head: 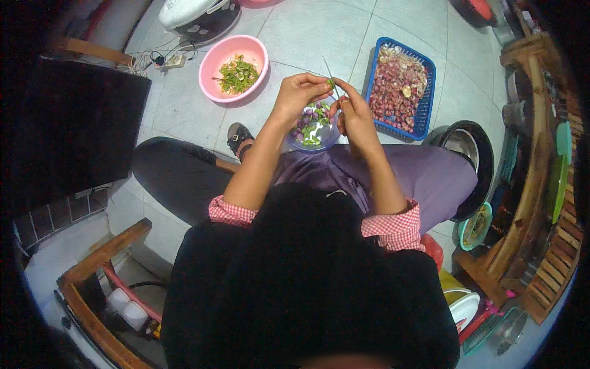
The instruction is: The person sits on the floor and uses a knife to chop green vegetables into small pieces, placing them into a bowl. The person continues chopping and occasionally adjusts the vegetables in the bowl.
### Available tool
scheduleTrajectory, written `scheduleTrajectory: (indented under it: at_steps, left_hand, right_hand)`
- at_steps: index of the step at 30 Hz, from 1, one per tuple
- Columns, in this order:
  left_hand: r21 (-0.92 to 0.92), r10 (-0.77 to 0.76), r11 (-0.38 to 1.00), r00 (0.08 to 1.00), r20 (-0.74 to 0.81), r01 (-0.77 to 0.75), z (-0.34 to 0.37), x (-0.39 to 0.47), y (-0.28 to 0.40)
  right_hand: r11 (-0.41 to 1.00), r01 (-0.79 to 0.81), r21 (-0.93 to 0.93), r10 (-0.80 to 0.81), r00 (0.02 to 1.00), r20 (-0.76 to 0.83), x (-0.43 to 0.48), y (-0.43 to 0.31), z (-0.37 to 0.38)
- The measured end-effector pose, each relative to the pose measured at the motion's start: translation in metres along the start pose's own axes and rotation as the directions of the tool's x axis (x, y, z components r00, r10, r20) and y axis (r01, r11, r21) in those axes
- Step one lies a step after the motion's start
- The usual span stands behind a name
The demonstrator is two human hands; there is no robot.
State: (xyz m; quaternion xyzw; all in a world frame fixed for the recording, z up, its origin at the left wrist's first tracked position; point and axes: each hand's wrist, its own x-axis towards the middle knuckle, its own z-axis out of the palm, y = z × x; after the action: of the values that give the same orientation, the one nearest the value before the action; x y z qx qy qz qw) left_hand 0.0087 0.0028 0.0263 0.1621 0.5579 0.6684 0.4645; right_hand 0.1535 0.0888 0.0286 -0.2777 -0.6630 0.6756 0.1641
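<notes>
My left hand (299,94) pinches a small green vegetable piece (330,84) between thumb and fingers. Closed around a knife's handle, my right hand (356,113) holds the thin knife blade (328,68) upright against the green piece. Both hands are over a clear bowl (322,144) in front of my lap, which holds peeled purple shallots (300,136) and green pieces. To the right, a blue plastic basket (434,94) contains unpeeled shallots (392,108) and loose skins. A pink bowl (205,76) with green trimmings (239,75) stands to the left.
A rice cooker (200,20) stands at the upper left, near a power strip (175,61) with cables. A large black basin (488,161) is beside my right knee, with a teal bowl (487,212) below it. Wooden racks (530,161) line the right side. A sandalled foot (239,138) rests left of the clear bowl.
</notes>
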Motion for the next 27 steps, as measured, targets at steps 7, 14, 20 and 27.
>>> scheduleTrajectory:
  at_steps: [7,14,20,27]
  left_hand:
    - [0.021,0.035,0.999,0.999,-0.031,-0.034,0.003,-0.005,0.007]
    - [-0.044,0.070,0.996,0.997,-0.045,-0.072,0.012,-0.006,0.000]
    - [0.042,0.063,0.997,0.998,-0.025,-0.062,0.018,-0.006,0.001]
    - [0.170,0.036,0.985,0.999,0.015,-0.038,0.018,-0.010,0.006]
  right_hand:
    - [0.999,0.037,-0.002,-0.037,0.999,0.013,-0.005,-0.006,0.004]
    - [0.952,0.174,-0.250,-0.212,0.969,-0.131,-0.007,-0.007,0.008]
    - [0.947,0.144,-0.288,-0.208,0.956,-0.205,-0.008,-0.012,0.010]
    - [0.957,0.153,-0.245,-0.207,0.955,-0.212,-0.005,0.001,0.011]
